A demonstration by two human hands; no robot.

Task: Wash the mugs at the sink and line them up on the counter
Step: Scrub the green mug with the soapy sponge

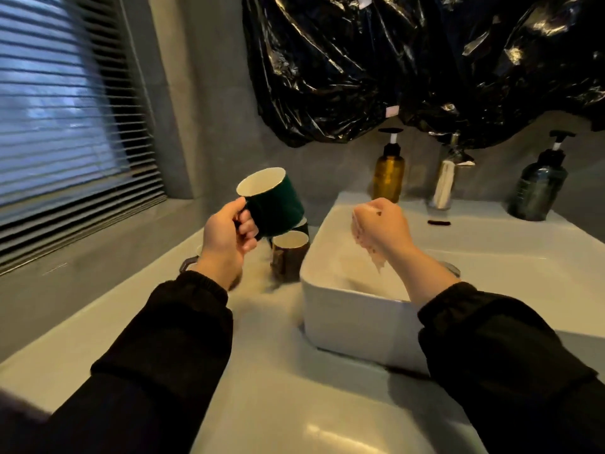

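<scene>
One green mug (pixel 271 199) was gripped by the handle in my left hand (pixel 226 237), right hand (pixel 381 227) loose over the sink (pixel 353 309); next, probably swing it across for washing.

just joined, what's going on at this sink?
A person is partway through washing mugs. The left hand holds a green mug by its handle, tilted, in the air above the counter left of the basin. The right hand is over the basin, fingers pointing down and blurred, holding nothing. A brown mug stands on the counter beside the basin, with a darker mug partly hidden behind it.
</scene>
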